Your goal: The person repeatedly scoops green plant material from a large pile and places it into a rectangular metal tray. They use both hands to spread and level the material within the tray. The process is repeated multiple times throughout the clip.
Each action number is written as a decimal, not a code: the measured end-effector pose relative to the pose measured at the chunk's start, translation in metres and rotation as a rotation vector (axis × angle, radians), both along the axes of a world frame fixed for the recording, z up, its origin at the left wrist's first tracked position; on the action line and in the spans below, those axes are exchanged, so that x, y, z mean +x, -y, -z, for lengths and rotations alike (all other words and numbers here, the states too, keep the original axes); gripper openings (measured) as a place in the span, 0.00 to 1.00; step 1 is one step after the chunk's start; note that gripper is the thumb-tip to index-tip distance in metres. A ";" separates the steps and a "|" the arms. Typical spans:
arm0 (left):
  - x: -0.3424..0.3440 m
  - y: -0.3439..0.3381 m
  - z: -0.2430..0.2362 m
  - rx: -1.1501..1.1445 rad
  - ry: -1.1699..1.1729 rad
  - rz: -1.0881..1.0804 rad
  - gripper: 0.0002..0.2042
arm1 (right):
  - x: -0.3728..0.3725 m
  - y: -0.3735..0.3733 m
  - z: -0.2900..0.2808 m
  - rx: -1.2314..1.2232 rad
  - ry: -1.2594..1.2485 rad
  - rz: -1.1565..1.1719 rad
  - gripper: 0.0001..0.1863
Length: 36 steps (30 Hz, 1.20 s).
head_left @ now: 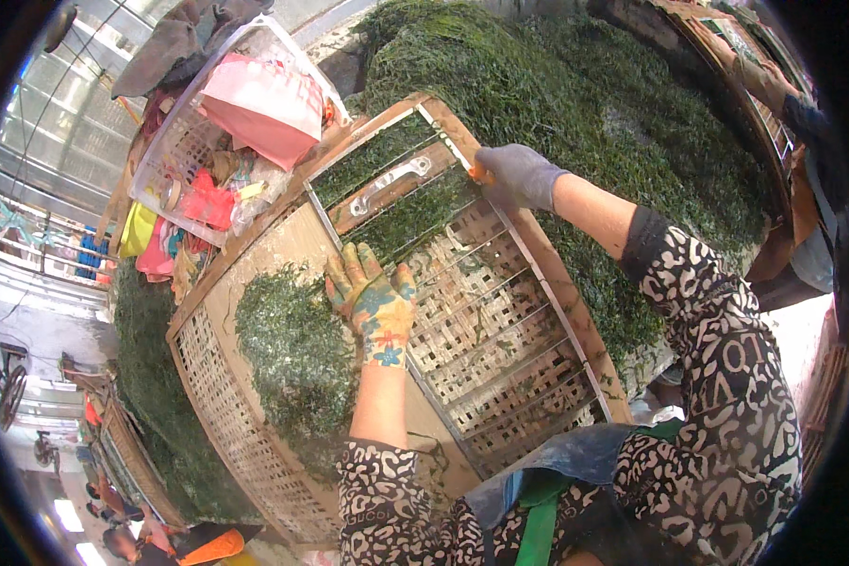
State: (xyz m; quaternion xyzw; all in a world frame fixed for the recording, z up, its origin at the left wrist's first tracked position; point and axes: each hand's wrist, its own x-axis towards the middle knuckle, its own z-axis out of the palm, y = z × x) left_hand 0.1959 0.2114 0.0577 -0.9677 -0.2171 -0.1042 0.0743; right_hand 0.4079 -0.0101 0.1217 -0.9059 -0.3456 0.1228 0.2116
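Note:
My left hand (370,304) wears a flower-patterned glove; its fingers lie apart over the left rail of a metal grid frame (547,330) and beside a loose pile of green seaweed (292,349). My right hand (524,177), in a grey glove, is closed on the frame's upper right edge. The frame rests on a wood-edged board with a perforated mat (462,292). Near its top is a wooden bar with a metal handle (387,184), with seaweed under the upper grid.
A large seaweed heap (575,85) fills the back and right; another (151,377) lies left. A white plastic basket (189,123) of bags stands upper left. A co-worker's arm (764,80) reaches in at far right; more people (123,542) are at lower left.

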 end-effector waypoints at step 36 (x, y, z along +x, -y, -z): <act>-0.016 -0.143 -0.135 -0.622 -0.077 -0.276 0.26 | -0.026 -0.054 0.055 0.416 0.259 -0.143 0.10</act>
